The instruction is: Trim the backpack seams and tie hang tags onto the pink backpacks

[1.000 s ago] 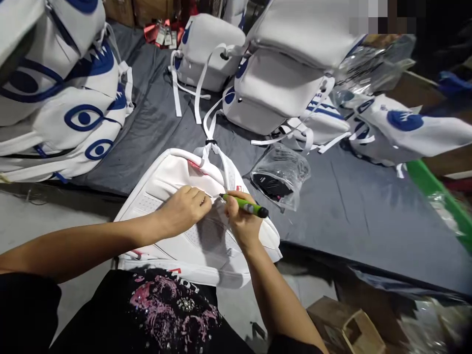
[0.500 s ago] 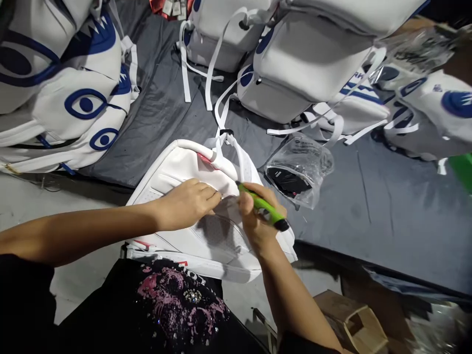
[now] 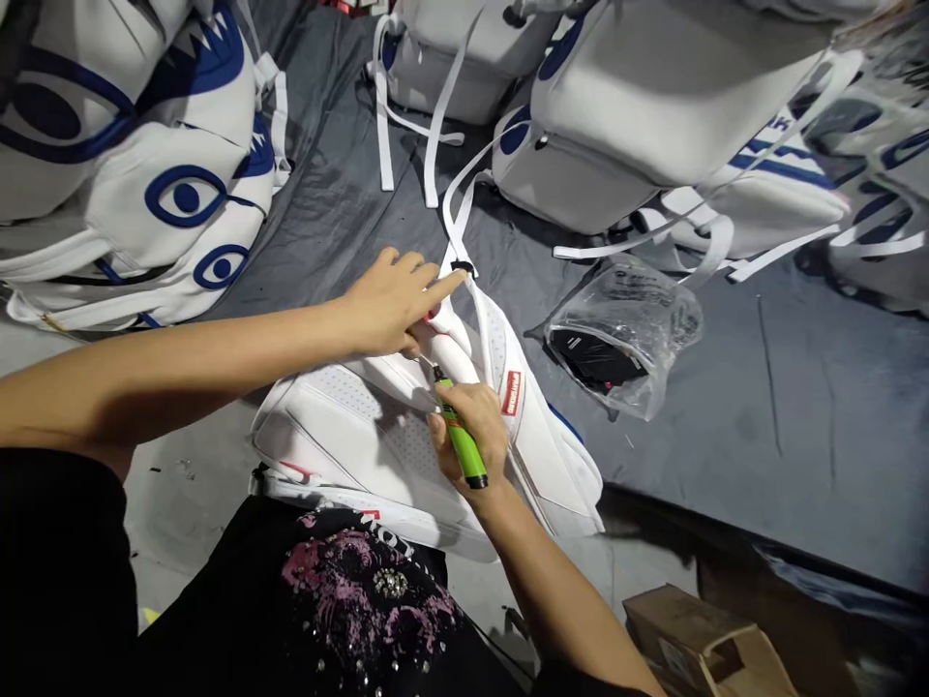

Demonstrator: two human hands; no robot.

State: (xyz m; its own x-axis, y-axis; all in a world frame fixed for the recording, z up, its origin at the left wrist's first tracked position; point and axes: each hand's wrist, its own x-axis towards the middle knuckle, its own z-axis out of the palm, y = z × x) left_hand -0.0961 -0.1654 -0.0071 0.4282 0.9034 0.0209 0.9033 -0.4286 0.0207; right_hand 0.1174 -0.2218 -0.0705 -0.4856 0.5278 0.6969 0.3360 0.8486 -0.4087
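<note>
A white backpack (image 3: 348, 416) leans from my lap against the table edge, its padded back panel and straps facing me. My left hand (image 3: 396, 300) grips its top edge, thumb on the near side and forefinger stretched toward the black strap buckle (image 3: 463, 266). In my right hand (image 3: 475, 426) is a green pen-shaped tool (image 3: 461, 440) with a black end. Its thin tip points up at the bag just below my left thumb; whether it touches the fabric is hard to see. A red label (image 3: 512, 393) shows on the right shoulder strap.
White backpacks with blue eye patterns (image 3: 185, 198) are piled at the left. More grey-white backpacks (image 3: 653, 106) lie along the back. A clear plastic bag (image 3: 624, 334) with a black item rests on the grey-covered table (image 3: 726, 407). Below right stands a cardboard box (image 3: 704, 639).
My left hand has moved up from the back panel to the bag's top edge. My right hand has shifted left and down with the green tool. The red strap label has come into sight.
</note>
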